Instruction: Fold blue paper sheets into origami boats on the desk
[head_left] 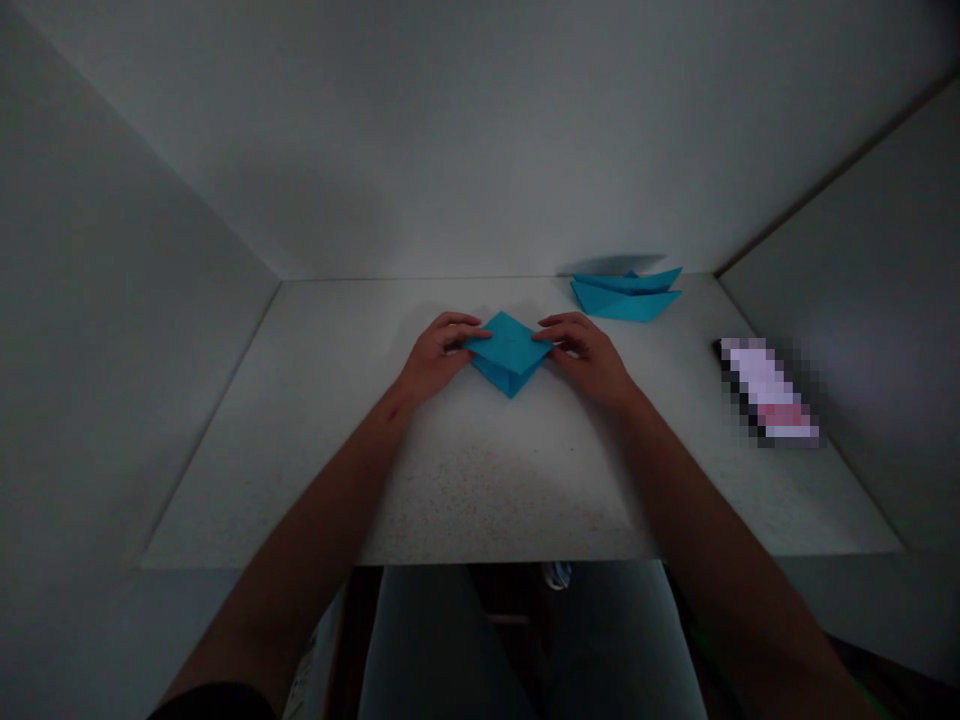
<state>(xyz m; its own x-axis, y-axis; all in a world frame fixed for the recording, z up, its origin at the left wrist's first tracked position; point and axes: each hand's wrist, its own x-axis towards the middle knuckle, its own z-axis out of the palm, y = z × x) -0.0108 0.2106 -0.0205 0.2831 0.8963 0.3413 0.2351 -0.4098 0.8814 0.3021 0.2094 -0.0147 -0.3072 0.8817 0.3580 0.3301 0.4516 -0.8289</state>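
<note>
A blue sheet of folded paper [510, 342], diamond-shaped with a gap between its layers along the near side, is held between my hands over the middle of the table. My left hand [444, 352] pinches its left corner, fingers on top and thumb at the side. At the right corner, my right hand [585, 352] grips the paper in the same way. Behind my right hand, a finished-looking blue paper boat [626, 297] sits near the back wall, apart from both hands.
The white table [480, 490] has walls at its back, left and right. A phone [769, 390], blurred out by large pixels, lies at the right side. My legs [442, 640] are below the table's front edge.
</note>
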